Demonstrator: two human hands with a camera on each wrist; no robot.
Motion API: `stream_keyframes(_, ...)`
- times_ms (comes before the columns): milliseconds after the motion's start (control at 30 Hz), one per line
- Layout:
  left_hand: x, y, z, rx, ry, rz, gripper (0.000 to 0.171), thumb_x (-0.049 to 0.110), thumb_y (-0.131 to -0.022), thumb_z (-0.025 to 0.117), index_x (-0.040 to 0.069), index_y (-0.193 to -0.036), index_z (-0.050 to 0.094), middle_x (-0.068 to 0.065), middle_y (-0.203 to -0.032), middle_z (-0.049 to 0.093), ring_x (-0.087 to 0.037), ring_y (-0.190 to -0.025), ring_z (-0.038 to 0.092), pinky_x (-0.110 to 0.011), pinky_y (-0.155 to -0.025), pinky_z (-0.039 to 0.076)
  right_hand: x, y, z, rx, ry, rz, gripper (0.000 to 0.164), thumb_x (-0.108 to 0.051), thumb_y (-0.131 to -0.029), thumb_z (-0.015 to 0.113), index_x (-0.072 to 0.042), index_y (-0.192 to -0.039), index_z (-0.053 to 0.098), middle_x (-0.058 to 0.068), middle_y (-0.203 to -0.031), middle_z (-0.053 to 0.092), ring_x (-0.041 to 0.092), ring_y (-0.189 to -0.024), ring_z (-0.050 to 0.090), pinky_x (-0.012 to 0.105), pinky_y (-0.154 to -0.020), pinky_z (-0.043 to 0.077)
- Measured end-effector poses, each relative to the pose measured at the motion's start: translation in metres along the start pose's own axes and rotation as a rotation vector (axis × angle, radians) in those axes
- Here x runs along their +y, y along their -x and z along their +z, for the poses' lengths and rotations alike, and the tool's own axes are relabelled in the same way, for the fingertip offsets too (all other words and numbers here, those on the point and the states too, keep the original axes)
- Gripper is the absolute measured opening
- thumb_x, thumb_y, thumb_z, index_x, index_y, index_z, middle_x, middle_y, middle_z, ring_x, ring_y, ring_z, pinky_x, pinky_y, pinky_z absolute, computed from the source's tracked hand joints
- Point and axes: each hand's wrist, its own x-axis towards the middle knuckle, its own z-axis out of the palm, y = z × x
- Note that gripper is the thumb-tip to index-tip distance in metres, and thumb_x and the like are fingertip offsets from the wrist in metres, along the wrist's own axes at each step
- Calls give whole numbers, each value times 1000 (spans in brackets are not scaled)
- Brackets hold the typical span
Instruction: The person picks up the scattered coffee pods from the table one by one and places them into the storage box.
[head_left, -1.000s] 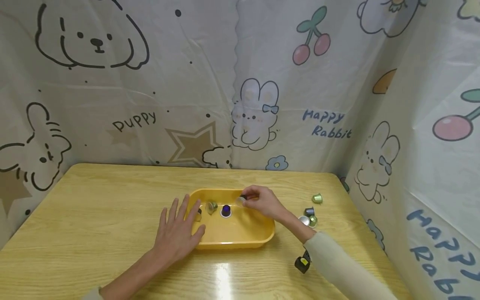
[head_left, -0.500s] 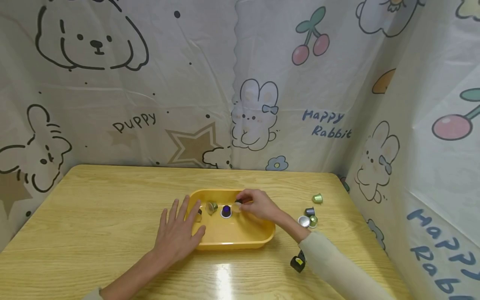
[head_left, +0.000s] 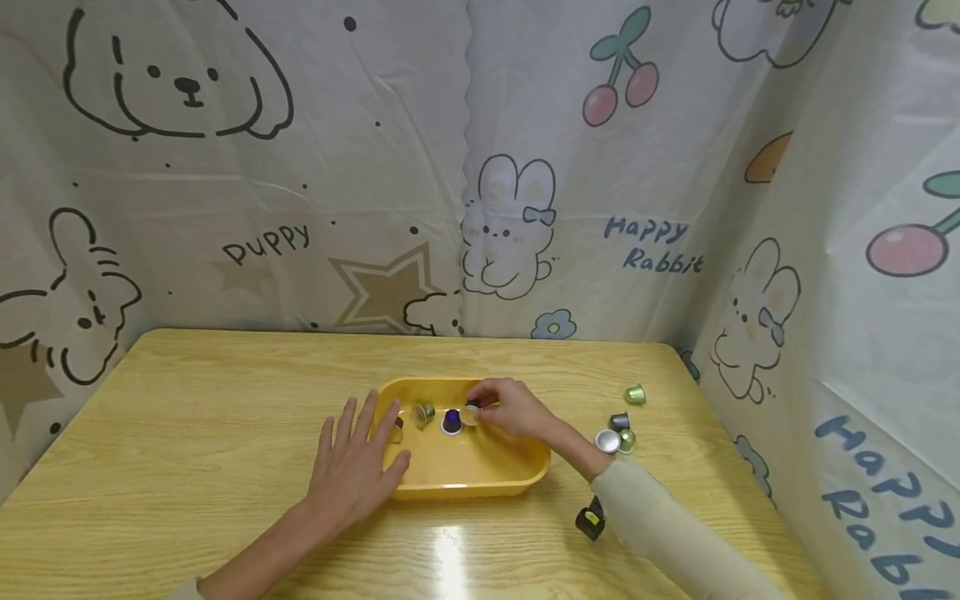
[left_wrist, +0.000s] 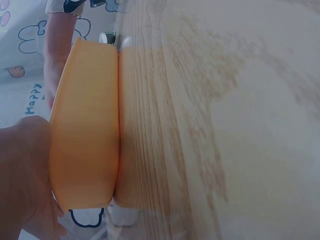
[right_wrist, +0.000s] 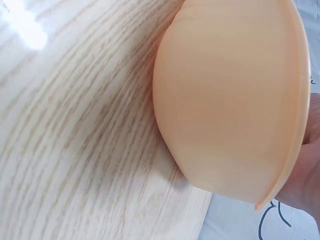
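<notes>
In the head view my right hand [head_left: 513,408] reaches into a yellow plastic tray [head_left: 480,490] and pinches a dark coffee capsule [head_left: 471,412], its pale lid turned toward the camera. Just left of it a purple capsule [head_left: 452,422] stands lid-down on the tray floor. A green capsule [head_left: 423,415] lies on its side further left. My left hand [head_left: 356,462] rests with spread, straight fingers over the tray's left rim, partly hiding another capsule [head_left: 397,430]. Both wrist views show mostly the tray's outer wall [left_wrist: 87,125], with part of each hand behind it.
Right of the tray on the wooden table [head_left: 225,433] lie a green capsule [head_left: 635,394], a dark grey capsule [head_left: 619,422], a silver-lidded capsule [head_left: 608,441] and another green one [head_left: 627,441]. A black wrist device [head_left: 590,522] shows beneath the right sleeve. Printed cloth [head_left: 375,167] hangs behind.
My right hand has moved left and slightly down inside the tray, bringing the dark capsule beside the purple one. The left hand has stayed on the rim.
</notes>
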Motion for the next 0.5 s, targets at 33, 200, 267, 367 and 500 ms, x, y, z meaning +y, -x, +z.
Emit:
stream_keyframes(33, 0, 0, 0, 1, -2, 0, 66, 39, -97, 57, 9, -154, 39, -25, -159, 25, -50, -144, 19, -72, -107, 15, 0, 0, 0, -1, 1, 4, 22, 3, -88, 70, -1, -109, 71, 6, -106, 70, 18, -97, 64, 32, -87, 53)
stream_keyframes(200, 0, -1, 1, -10, 5, -7, 67, 39, -97, 57, 10, -154, 38, -24, -160, 23, -50, -144, 18, -71, -108, 15, 1, -1, 1, -7, 19, 6, 22, 2, -87, 71, -1, -109, 72, 6, -106, 70, 18, -97, 65, 31, -86, 53)
stream_keyframes(267, 0, -1, 1, -14, 8, -9, 67, 40, -97, 57, 10, -155, 38, -24, -160, 23, -50, -144, 17, -71, -108, 14, 1, -2, 2, -5, 28, 3, 22, 3, -87, 71, -2, -108, 72, 6, -105, 70, 18, -96, 65, 31, -86, 53)
stream_keyframes(367, 0, -1, 1, -11, 8, -7, 67, 39, -97, 58, 10, -154, 38, -24, -160, 23, -50, -144, 18, -71, -108, 14, 2, -3, 3, -8, 49, -3, 22, 3, -86, 71, -2, -108, 72, 5, -104, 71, 17, -96, 66, 31, -86, 53)
stream_keyframes(500, -1, -1, 2, -9, 5, -7, 67, 39, -97, 58, 10, -154, 38, -24, -160, 23, -50, -144, 18, -72, -108, 15, 4, -3, 5, -10, 84, -16, 23, 3, -85, 71, -3, -107, 72, 4, -104, 71, 17, -96, 66, 31, -87, 52)
